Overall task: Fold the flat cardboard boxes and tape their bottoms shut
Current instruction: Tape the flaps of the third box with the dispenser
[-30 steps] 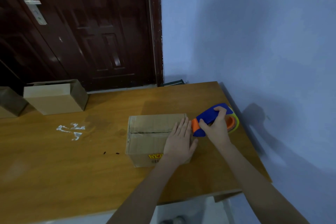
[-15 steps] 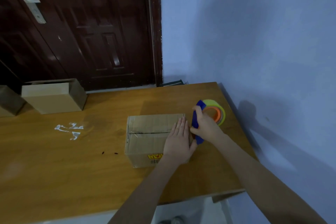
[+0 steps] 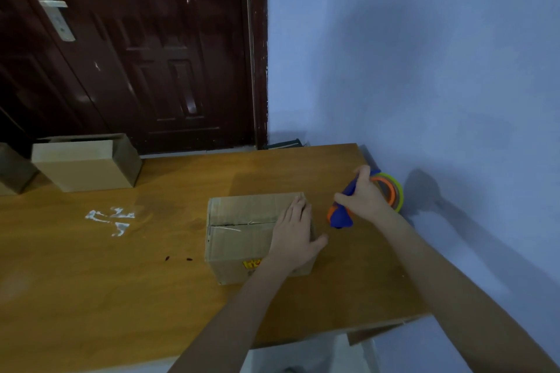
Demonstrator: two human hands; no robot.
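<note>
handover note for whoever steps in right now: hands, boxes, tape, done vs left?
Left hand: flat on top of the centre box, holding its flaps down.
Right hand: gripping the tape dispenser, just off the box's right edge, above the table.
Centre box: flaps folded shut; centre seam shows as a dark slit, and I cannot tell if tape runs over it.
Done: one folded box stands at the far left, another is at the frame edge.
Left: check and tape the seam on the centre box. No flat boxes are in view.
</note>
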